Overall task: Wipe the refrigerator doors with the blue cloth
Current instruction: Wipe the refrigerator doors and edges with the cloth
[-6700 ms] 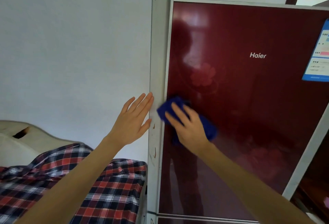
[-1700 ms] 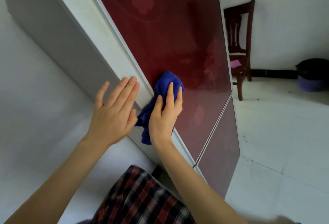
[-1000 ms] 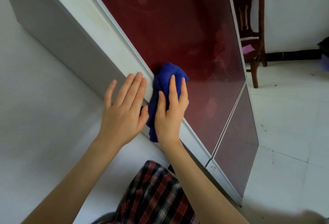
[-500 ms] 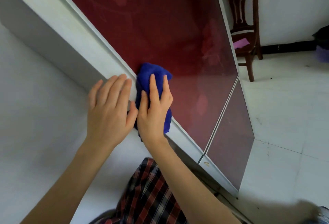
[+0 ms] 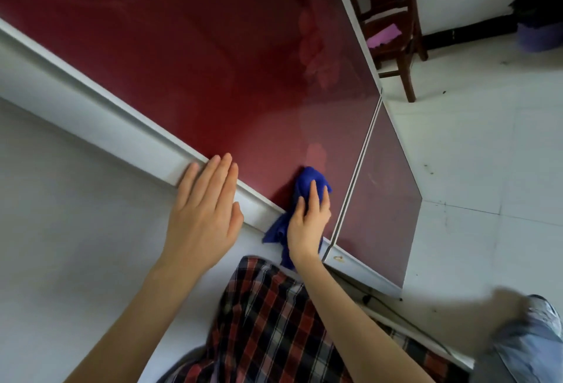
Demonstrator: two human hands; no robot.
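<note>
The refrigerator's glossy dark red upper door (image 5: 213, 56) fills the top of the tilted view, with a grey frame edge (image 5: 115, 114) along its left side. The lower door (image 5: 384, 199) starts just below a thin seam. My right hand (image 5: 309, 224) presses the bunched blue cloth (image 5: 307, 181) flat against the bottom left corner of the upper door, close to the seam; a tail of cloth hangs below my palm. My left hand (image 5: 204, 215) rests flat with fingers together on the grey side edge of the refrigerator, holding nothing.
A white wall (image 5: 61, 230) lies to the left of the refrigerator. A red plaid cloth (image 5: 274, 321) lies under my arms. A dark wooden chair (image 5: 390, 20) with a pink item stands beyond the fridge. A dark bin (image 5: 539, 32) sits at the far wall. White tiled floor (image 5: 487, 154) spreads on the right.
My right hand has slid the blue cloth down the upper door's left edge to its bottom corner near the seam. My left hand has followed down the grey side.
</note>
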